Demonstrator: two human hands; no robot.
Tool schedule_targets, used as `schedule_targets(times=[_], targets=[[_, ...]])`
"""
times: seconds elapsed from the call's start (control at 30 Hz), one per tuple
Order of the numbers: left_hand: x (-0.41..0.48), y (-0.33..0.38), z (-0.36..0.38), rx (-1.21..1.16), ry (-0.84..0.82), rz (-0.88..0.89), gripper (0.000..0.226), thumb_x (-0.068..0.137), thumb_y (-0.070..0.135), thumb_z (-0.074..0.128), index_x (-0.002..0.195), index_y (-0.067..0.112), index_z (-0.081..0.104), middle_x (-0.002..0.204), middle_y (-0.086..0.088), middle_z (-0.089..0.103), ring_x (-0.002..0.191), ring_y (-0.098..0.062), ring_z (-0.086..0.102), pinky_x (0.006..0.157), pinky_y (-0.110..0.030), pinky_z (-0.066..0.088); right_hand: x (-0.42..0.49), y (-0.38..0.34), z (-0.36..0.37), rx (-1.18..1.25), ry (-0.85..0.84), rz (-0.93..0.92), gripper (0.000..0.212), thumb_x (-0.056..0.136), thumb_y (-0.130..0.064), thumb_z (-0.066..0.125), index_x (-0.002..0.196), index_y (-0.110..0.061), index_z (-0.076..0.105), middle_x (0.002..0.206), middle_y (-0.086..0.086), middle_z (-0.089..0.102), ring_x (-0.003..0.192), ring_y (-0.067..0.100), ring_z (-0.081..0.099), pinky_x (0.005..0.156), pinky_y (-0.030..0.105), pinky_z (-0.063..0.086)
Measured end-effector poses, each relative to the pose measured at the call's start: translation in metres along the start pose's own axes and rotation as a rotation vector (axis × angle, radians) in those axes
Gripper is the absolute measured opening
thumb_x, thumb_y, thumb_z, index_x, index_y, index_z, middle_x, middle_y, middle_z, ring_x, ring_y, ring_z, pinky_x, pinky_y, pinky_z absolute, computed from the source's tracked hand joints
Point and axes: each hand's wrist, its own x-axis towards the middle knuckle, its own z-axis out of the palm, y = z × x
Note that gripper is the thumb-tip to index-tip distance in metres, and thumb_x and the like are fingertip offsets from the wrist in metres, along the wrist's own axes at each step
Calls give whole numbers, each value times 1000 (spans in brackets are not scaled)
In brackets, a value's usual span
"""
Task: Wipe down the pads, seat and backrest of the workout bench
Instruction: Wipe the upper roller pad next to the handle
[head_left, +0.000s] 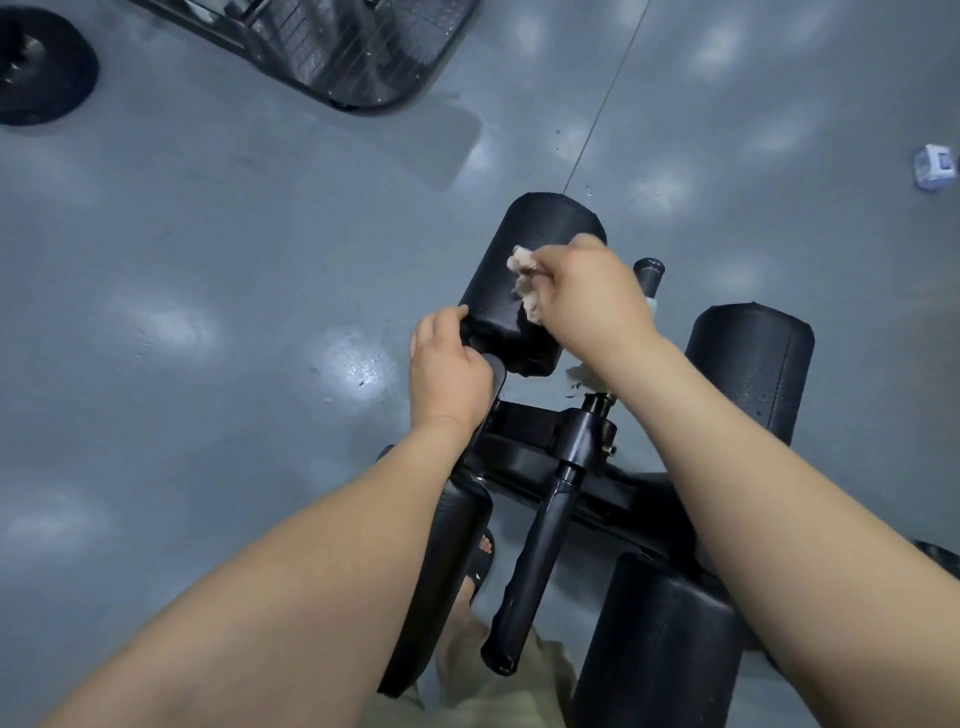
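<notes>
A black foam roller pad (540, 239) of the workout bench stands in the middle of the view. My right hand (597, 296) is shut on a crumpled pale cloth (524, 280) and presses it against the pad's side. My left hand (447, 369) grips the pad's near lower end. A second roller pad (753, 364) stands to the right, and a third (660, 639) is close at the bottom right. The bench's black frame (524, 441) and a black handle bar (535, 566) run below my hands. Seat and backrest are out of view.
The floor (208, 260) is glossy grey with light reflections. Another machine's black base (353, 47) lies at the top, a black weight plate (41, 62) at the top left. A small white and blue object (935, 166) sits at the right edge. My sandalled foot (478, 566) stands beside the frame.
</notes>
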Motion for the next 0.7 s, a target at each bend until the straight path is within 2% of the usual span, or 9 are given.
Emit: schedule_targets(times=[0.1, 0.2, 0.33, 0.47, 0.57, 0.63, 0.7], targets=[[-1, 0, -1, 13, -17, 48, 57, 81, -5, 37, 126, 24, 56, 130, 3, 49, 125, -19, 44, 94, -18, 32, 8, 1, 8, -28, -13, 55, 17, 93, -14, 50, 96, -11, 67, 96, 7, 46, 78, 33, 53, 66, 34, 40], [-1, 0, -2, -20, -43, 68, 59, 79, -6, 37, 126, 26, 54, 130, 3, 47, 119, -21, 48, 93, -22, 37, -6, -6, 24, -58, -1, 1, 22, 92, -14, 51, 104, -12, 69, 92, 5, 41, 72, 32, 48, 61, 34, 39], [0, 3, -2, -59, -41, 40, 57, 79, 0, 45, 134, 16, 48, 135, -4, 46, 117, -26, 50, 91, -27, 40, -23, -10, 34, -99, -18, -57, 23, 90, -15, 56, 105, -19, 73, 87, 0, 36, 71, 27, 41, 50, 28, 20], [2, 3, -1, -41, -40, -22, 64, 83, 5, 50, 146, 13, 40, 147, -5, 40, 130, -24, 44, 97, -21, 33, -30, -12, 33, -111, -67, -90, 28, 90, -16, 55, 109, -26, 72, 87, -1, 37, 72, 26, 42, 55, 29, 34], [3, 1, 1, -33, -43, -49, 59, 86, 2, 42, 144, 14, 47, 145, -1, 43, 129, -20, 46, 95, -16, 30, -30, -12, 25, -68, -86, -106, 32, 89, -16, 53, 109, -31, 72, 88, 0, 44, 71, 28, 50, 57, 32, 42], [4, 0, 1, -21, -38, -36, 57, 88, 1, 39, 142, 14, 50, 143, 0, 45, 128, -19, 47, 97, -16, 30, -23, -10, 20, -32, -70, -75, 28, 89, -18, 51, 103, -28, 73, 92, 2, 50, 72, 30, 56, 63, 35, 51], [4, -2, 1, -14, -33, -15, 57, 87, 0, 38, 140, 15, 51, 142, 0, 46, 129, -19, 46, 99, -17, 31, -13, -8, 18, -5, -25, -40, 29, 91, -18, 50, 105, -30, 73, 95, 2, 50, 74, 29, 57, 65, 35, 52]])
